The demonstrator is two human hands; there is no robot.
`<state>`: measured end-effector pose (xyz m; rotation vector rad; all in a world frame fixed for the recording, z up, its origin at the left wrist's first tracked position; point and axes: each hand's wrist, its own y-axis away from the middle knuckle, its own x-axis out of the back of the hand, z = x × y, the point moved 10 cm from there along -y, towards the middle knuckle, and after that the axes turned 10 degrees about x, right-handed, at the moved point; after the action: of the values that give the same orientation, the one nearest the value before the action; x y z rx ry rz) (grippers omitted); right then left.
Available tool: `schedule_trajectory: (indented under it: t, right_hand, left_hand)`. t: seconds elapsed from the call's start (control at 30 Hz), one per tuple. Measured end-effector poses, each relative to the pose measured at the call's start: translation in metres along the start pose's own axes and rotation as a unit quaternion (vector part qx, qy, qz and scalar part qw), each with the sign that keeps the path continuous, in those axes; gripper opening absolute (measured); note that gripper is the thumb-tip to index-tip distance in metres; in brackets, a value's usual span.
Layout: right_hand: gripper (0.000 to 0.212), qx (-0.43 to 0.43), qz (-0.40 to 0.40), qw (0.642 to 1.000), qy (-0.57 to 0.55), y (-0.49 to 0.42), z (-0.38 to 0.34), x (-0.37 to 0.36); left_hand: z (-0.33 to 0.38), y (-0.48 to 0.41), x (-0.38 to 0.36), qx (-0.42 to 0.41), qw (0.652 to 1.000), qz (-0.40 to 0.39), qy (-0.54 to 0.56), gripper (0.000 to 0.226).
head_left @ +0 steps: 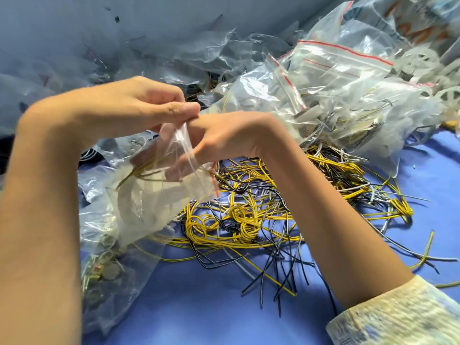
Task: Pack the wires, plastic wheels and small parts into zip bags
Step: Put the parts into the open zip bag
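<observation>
hands 2: left hand (134, 103), right hand (231, 135) | zip bag (159, 195) held 1 | wires (249, 220) uncountable heap | plastic wheels (420, 61) 2+

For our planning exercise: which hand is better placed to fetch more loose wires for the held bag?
Right. The left hand pinches the zip bag; the right hand is nearer the loose wires, its fingers straight.

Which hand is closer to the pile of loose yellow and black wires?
Right. The right hand sits at the upper-left edge of the wire pile, fingers reaching into the clear zip bag. The left hand pinches that bag's mouth, farther left.
</observation>
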<state>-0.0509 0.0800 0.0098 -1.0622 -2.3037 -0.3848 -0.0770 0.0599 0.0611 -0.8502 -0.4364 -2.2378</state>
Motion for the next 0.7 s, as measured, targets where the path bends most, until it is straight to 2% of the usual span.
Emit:
schedule_trajectory:
  t: [0.03,0.1,0.2,0.23,0.33,0.47,0.6,0.7]
  right_hand:
    - [0.034,-0.016,-0.006,0.999,0.033,0.001,0.001,0.003]
    - [0.018,-0.042,-0.003,0.997,0.064,0.007,0.007,0.014]
    - [0.021,-0.08,0.038,0.996,0.012,0.026,0.022,0.034]
    - [0.029,-0.092,0.061,0.994,-0.007,0.031,0.028,0.041]
    - [0.039,-0.101,0.113,0.988,-0.015,0.034,0.042,0.057]
    - [0.025,-0.098,0.143,0.985,0.011,0.018,0.045,0.056]
    - [0.023,-0.072,0.139,0.978,0.141,-0.014,0.038,0.053]
    - [0.033,-0.091,0.106,0.947,0.289,-0.048,0.048,0.052]
  left_hand:
    - [-0.003,-0.001,-0.002,0.006,1.0,-0.01,0.008,0.08]
    - [-0.014,-0.004,-0.008,0.025,0.999,-0.027,0.009,0.096]
    - [-0.044,-0.009,-0.026,0.093,0.988,-0.086,-0.083,0.098]
    - [-0.055,-0.009,-0.033,0.119,0.981,-0.112,-0.108,0.097]
    - [-0.073,-0.011,-0.048,0.158,0.965,-0.165,-0.129,0.074]
    - [-0.075,-0.008,-0.066,0.17,0.943,-0.235,-0.162,0.053]
    - [-0.079,-0.011,-0.066,0.186,0.939,-0.229,-0.179,0.036]
    - [-0.085,-0.011,-0.062,0.183,0.95,-0.216,-0.129,0.033]
